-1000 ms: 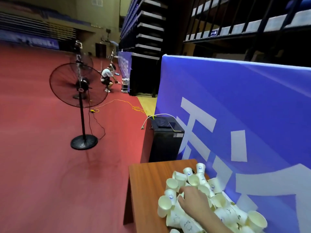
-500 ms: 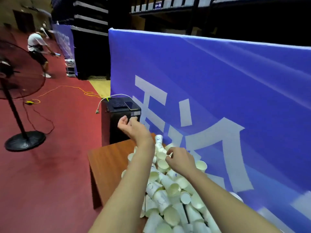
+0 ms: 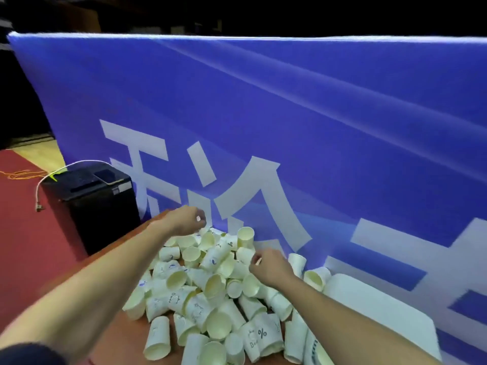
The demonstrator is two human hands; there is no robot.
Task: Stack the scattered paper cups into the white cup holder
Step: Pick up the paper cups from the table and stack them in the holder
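Note:
A heap of white paper cups lies scattered on the brown table, most of them on their sides and one upright at the back. A white cup holder lies to the right of the heap, against the banner. My left hand hovers over the far end of the heap with curled fingers; a small white bit shows at the fingertips, too blurred to name. My right hand sits on the heap's right side, fingers curled down round a cup's rim.
A tall blue banner with white characters stands right behind the table. A black box with a white cable on it stands on the red floor left of the table.
The view swung right and down, and the fan and the far person left the frame. My left hand dropped from open in the air to curled over the far cups. My right hand stays on the heap.

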